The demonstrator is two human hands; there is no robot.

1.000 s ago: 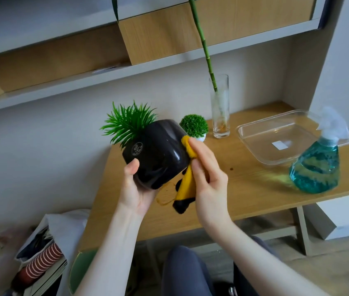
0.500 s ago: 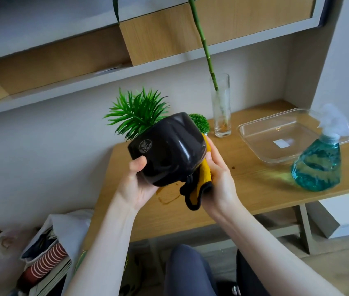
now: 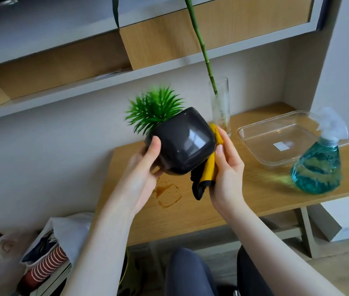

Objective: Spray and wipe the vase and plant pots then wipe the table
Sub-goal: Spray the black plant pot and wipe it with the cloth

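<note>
Since a second ago we have turned the pot (image 3: 182, 142) in our hands: the round logo that faced us is out of sight, and a plain glossy side with a window reflection faces us instead. The pot has also risen and now hides the small round plant that showed behind it.

We hold the pot in the air above the table (image 3: 244, 195), tilted so its spiky green plant (image 3: 153, 110) points up and away to the left. Our left hand (image 3: 146, 167) grips the pot's left side, thumb curled over the front and the other fingers hidden behind it. Our right hand (image 3: 226, 167) presses the cloth (image 3: 208, 167) against the pot's right side, thumb and fingers closed on the yellow fabric, with its black edge hanging down below the pot.

On the table beneath the pot lies a brown ring-shaped stain (image 3: 167, 194). The vase (image 3: 220, 105) stands upright at the back of the table, just behind our right hand, holding a tall green stalk (image 3: 201, 43). To the right a clear tray (image 3: 276, 137) rests on the table, and the blue spray bottle (image 3: 316, 165) stands in front of the tray's right corner.
</note>
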